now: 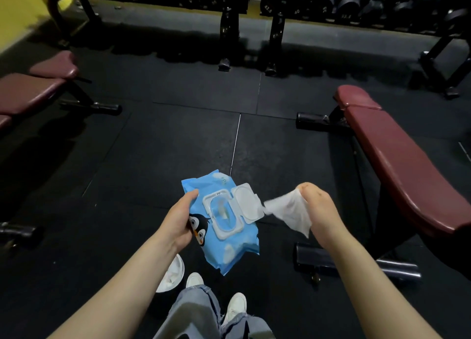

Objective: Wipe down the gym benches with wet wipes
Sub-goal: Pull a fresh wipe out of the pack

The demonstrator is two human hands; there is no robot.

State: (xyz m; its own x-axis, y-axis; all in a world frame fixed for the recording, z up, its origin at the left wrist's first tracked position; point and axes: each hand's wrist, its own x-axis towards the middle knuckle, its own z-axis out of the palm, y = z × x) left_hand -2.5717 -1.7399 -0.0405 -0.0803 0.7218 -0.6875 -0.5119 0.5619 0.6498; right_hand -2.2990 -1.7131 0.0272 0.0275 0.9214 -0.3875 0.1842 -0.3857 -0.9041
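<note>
My left hand [178,217] grips a blue pack of wet wipes [224,247] with a penguin print, held in the air above the floor. Its white flip lid [246,202] stands open. My right hand [318,211] pinches a white wet wipe [290,212], pulled clear to the right of the lid. A maroon padded gym bench [397,160] stretches along the right side, close to my right hand. A second maroon bench [28,91] stands at the far left.
A dumbbell rack [275,32] with several black dumbbells runs across the back. Black rubber floor mats [178,140] lie between the benches. A white container [172,275] holding used wipes sits on the floor by my feet. The right bench's black foot bar [356,262] lies below my right arm.
</note>
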